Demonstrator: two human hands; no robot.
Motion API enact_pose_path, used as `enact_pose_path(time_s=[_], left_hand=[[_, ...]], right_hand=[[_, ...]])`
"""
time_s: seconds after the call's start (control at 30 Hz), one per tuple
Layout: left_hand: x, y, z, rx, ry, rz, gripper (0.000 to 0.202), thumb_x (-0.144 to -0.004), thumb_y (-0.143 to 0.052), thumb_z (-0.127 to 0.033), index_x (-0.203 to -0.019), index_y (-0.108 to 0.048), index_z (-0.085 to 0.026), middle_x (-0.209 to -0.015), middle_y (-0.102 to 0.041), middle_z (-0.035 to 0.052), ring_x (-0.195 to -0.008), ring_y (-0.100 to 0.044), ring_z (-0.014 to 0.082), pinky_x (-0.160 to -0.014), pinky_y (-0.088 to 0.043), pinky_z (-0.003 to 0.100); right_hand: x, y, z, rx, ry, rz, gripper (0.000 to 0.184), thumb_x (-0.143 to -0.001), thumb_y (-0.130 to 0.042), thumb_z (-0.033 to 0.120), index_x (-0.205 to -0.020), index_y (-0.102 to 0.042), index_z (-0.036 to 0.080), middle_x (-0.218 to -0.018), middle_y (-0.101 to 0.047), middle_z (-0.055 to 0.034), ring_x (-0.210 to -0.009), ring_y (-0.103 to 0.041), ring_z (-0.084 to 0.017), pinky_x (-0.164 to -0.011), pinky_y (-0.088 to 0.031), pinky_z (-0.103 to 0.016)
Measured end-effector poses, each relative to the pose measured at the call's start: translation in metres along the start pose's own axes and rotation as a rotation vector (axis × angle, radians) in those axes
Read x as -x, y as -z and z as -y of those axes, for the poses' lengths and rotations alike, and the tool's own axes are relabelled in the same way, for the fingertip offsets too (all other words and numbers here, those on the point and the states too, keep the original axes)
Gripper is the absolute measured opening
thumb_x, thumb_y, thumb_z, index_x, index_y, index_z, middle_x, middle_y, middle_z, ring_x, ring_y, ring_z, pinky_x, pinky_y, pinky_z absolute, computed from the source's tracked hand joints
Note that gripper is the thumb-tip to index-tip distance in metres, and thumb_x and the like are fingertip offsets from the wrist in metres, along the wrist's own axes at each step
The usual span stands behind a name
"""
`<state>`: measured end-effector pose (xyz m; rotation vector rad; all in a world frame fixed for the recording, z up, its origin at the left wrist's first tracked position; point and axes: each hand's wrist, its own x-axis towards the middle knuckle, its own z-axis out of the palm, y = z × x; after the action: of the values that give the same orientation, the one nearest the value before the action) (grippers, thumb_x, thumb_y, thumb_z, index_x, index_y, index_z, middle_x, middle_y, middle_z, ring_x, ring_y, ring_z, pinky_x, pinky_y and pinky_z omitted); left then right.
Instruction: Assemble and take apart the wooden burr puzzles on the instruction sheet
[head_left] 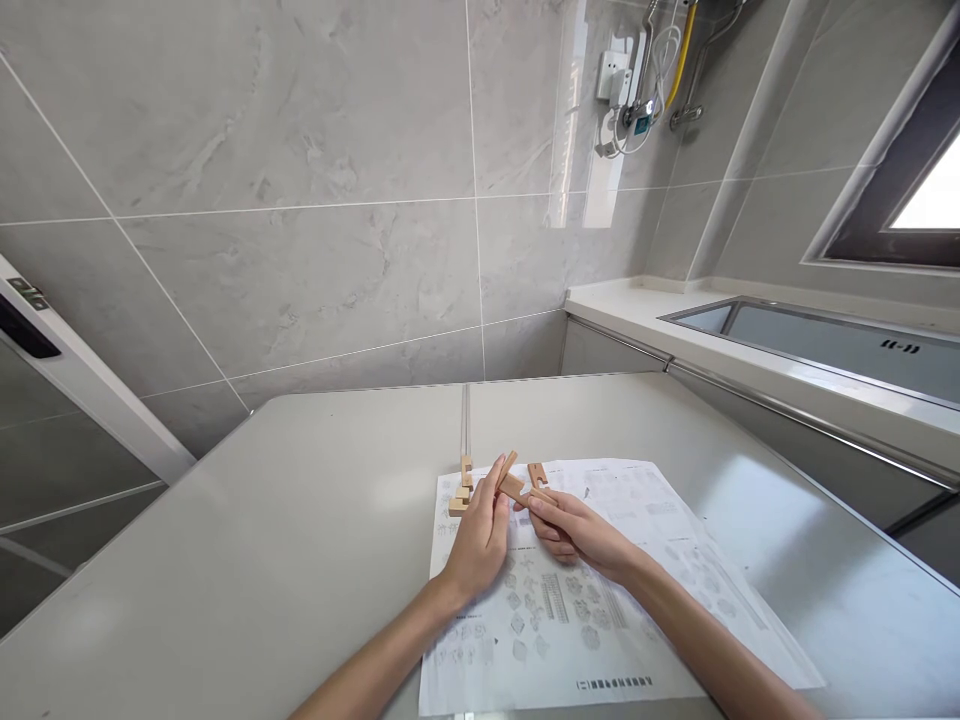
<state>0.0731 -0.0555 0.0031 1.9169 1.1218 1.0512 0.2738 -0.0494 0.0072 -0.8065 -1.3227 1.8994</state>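
My left hand (pixel 480 540) and my right hand (pixel 574 530) meet over a printed instruction sheet (pixel 600 610). Both pinch notched wooden puzzle pieces (pixel 512 478) that cross each other between the fingertips. The left fingers close on the upright piece, the right fingers on the lower one. A few loose wooden pieces (pixel 461 492) lie just left of my left hand at the sheet's far corner. One more notched piece (pixel 537 473) rests on the paper beyond my right hand.
The sheet lies on a pale grey table (pixel 262 540) with a seam down its middle, set against a tiled wall. A counter with a steel sink (pixel 840 340) runs to the right. Wall sockets and hoses (pixel 637 80) hang above.
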Motion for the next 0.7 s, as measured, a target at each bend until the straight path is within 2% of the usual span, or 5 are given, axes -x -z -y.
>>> enact_pose_path(time_s=[0.13,0.4,0.57,0.7], left_hand=[[0.001,-0.001,0.002,0.005,0.0,0.019,0.055,-0.115,-0.029,-0.034,-0.168,-0.018,-0.037,-0.174,-0.031,-0.0003,-0.162,-0.022,0.0199,-0.134,-0.02,0.049],[0.003,-0.002,0.007,-0.002,0.026,0.002,0.055,-0.115,-0.028,-0.037,-0.168,-0.017,-0.038,-0.176,-0.025,0.0003,-0.164,-0.019,0.0218,-0.135,-0.019,0.05],[0.005,-0.002,0.006,0.02,0.039,0.02,0.058,-0.115,-0.029,-0.038,-0.17,-0.01,-0.036,-0.178,-0.017,0.0007,-0.165,-0.012,0.0216,-0.135,-0.016,0.05],[0.004,0.0,0.006,0.026,0.042,0.031,0.057,-0.115,-0.029,-0.038,-0.169,-0.014,-0.036,-0.178,-0.019,-0.001,-0.164,-0.014,0.0199,-0.136,-0.015,0.048]], right_hand=[[-0.001,0.0,-0.003,-0.012,0.016,-0.016,0.048,-0.099,-0.064,0.061,-0.08,-0.042,0.023,-0.065,-0.04,0.0092,-0.047,-0.025,-0.006,-0.045,-0.018,-0.024],[-0.003,-0.004,-0.002,-0.004,0.051,-0.045,0.046,-0.098,-0.064,0.063,-0.083,-0.044,0.023,-0.064,-0.041,0.0098,-0.044,-0.027,-0.005,-0.042,-0.018,-0.023],[-0.005,-0.01,-0.003,0.008,0.049,-0.044,0.049,-0.096,-0.063,0.066,-0.081,-0.047,0.023,-0.063,-0.042,0.0094,-0.041,-0.029,-0.004,-0.041,-0.019,-0.023],[-0.005,-0.01,-0.004,0.013,0.061,-0.017,0.052,-0.096,-0.064,0.067,-0.078,-0.043,0.023,-0.061,-0.041,0.0099,-0.04,-0.028,-0.004,-0.041,-0.018,-0.023]])
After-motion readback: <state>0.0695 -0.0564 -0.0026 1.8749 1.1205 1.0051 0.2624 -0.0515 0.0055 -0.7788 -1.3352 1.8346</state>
